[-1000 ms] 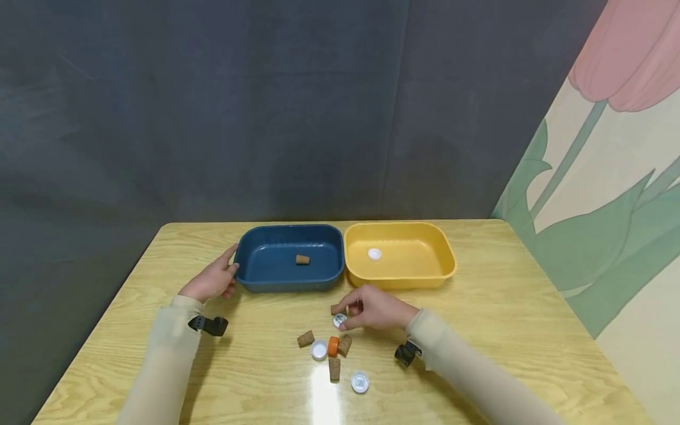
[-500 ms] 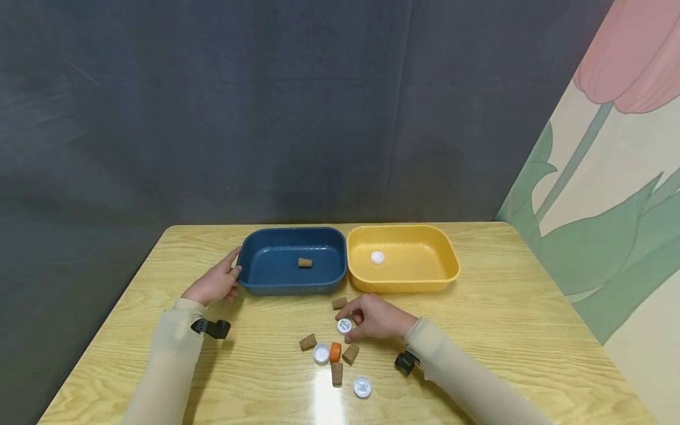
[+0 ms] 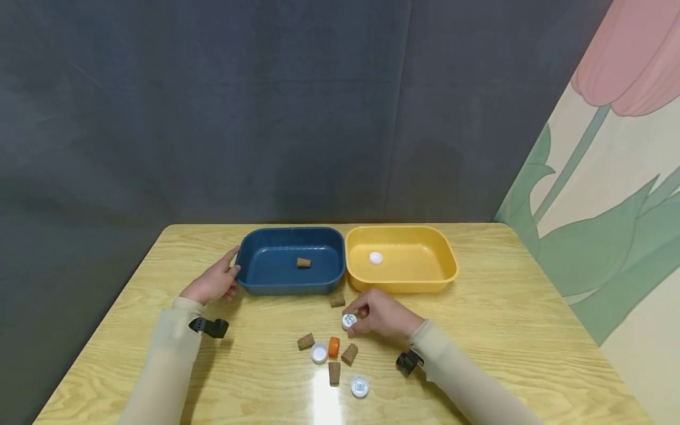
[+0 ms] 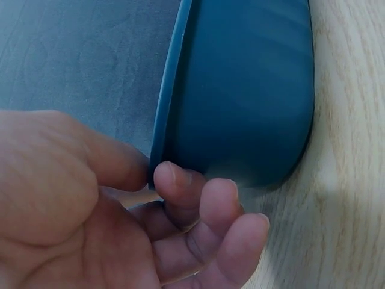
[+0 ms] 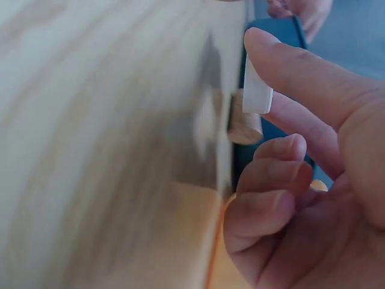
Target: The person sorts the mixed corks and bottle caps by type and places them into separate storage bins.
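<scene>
My left hand [image 3: 212, 281] holds the left rim of the blue plastic tub [image 3: 252, 289], its thumb and forefinger pinching the edge in the left wrist view; the other fingers curl beside the outer wall. A white bottle cap [image 3: 349, 321] with dark print on top is pinched between the thumb and forefinger of my right hand [image 3: 383, 314]. Seen from the right wrist, that cap [image 5: 257, 90] is edge-on and off the table, with a cork [image 5: 245, 123] behind it. Another cork [image 3: 337, 300] lies just in front of the tubs.
Inside the blue tub is one cork [image 3: 303, 262]. The yellow tub [image 3: 401, 287] beside it contains a white cap [image 3: 375, 258]. Nearer on the wooden table lie an orange cap [image 3: 333, 347], white caps [image 3: 319, 353] and several corks [image 3: 334, 373]. A dark curtain [image 3: 340, 118] hangs behind.
My right hand has taken the printed white cap up from the table and drawn it slightly right. A cork near the orange cap has shifted away from it. The left hand stays on the rim.
</scene>
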`<state>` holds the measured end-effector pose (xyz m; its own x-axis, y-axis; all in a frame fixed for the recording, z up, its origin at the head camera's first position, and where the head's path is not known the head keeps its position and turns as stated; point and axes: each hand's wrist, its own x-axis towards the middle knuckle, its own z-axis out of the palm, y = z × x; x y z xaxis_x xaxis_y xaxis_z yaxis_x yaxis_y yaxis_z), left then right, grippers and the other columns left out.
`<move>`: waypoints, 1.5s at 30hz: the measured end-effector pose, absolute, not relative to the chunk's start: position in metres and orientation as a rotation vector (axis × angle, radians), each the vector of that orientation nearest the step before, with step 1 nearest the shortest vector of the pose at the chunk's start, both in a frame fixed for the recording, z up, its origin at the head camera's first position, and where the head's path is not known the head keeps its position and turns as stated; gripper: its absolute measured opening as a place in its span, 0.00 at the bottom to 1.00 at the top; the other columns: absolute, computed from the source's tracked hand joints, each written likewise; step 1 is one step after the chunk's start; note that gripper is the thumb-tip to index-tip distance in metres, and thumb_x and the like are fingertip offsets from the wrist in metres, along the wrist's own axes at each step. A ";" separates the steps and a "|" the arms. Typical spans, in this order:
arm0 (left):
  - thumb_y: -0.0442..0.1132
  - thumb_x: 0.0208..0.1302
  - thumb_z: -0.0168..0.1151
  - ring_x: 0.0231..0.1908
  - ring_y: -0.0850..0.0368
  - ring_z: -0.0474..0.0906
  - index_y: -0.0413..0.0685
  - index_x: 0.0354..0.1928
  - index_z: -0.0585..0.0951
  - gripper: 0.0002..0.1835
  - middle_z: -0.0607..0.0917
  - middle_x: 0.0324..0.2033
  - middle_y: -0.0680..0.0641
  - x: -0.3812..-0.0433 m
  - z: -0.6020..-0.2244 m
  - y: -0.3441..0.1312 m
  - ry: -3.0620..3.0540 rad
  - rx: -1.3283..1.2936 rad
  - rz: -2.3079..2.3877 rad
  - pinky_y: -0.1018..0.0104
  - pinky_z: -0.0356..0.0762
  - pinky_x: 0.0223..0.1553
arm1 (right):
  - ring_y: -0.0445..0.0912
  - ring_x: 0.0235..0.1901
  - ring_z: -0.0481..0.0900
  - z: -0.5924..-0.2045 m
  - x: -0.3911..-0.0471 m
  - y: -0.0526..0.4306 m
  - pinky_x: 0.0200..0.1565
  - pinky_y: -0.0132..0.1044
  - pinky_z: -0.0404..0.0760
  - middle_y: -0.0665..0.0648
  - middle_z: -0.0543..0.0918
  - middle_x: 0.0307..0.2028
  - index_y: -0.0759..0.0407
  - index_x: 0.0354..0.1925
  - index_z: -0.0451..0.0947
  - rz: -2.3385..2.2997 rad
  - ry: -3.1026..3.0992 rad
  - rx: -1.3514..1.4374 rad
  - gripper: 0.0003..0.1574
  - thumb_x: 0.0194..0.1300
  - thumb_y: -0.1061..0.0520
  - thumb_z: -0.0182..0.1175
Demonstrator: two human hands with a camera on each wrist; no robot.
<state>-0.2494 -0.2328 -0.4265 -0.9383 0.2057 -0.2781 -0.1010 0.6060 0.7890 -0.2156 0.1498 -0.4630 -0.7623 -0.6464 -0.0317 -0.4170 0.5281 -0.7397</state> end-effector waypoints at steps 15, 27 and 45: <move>0.36 0.82 0.33 0.23 0.54 0.68 0.44 0.80 0.37 0.32 0.66 0.24 0.46 -0.249 -0.425 -0.230 2.486 0.070 1.269 0.57 0.77 0.30 | 0.40 0.24 0.67 -0.425 -0.215 0.179 0.27 0.29 0.65 0.46 0.70 0.21 0.56 0.43 0.90 -1.099 2.625 -0.882 0.17 0.53 0.55 0.78; 0.35 0.82 0.33 0.22 0.53 0.67 0.45 0.80 0.36 0.32 0.66 0.24 0.46 -0.253 -0.425 -0.235 2.466 0.110 1.303 0.57 0.76 0.30 | 0.44 0.24 0.66 -0.392 -0.237 0.201 0.27 0.33 0.63 0.49 0.69 0.21 0.55 0.46 0.89 -1.099 2.771 -0.772 0.21 0.53 0.51 0.78; 0.36 0.82 0.33 0.24 0.53 0.68 0.44 0.80 0.36 0.32 0.67 0.25 0.45 -0.248 -0.425 -0.234 2.471 0.093 1.275 0.56 0.77 0.31 | 0.45 0.22 0.63 -0.369 -0.282 0.212 0.27 0.34 0.61 0.51 0.72 0.21 0.56 0.45 0.89 -1.049 2.793 -0.678 0.20 0.55 0.49 0.76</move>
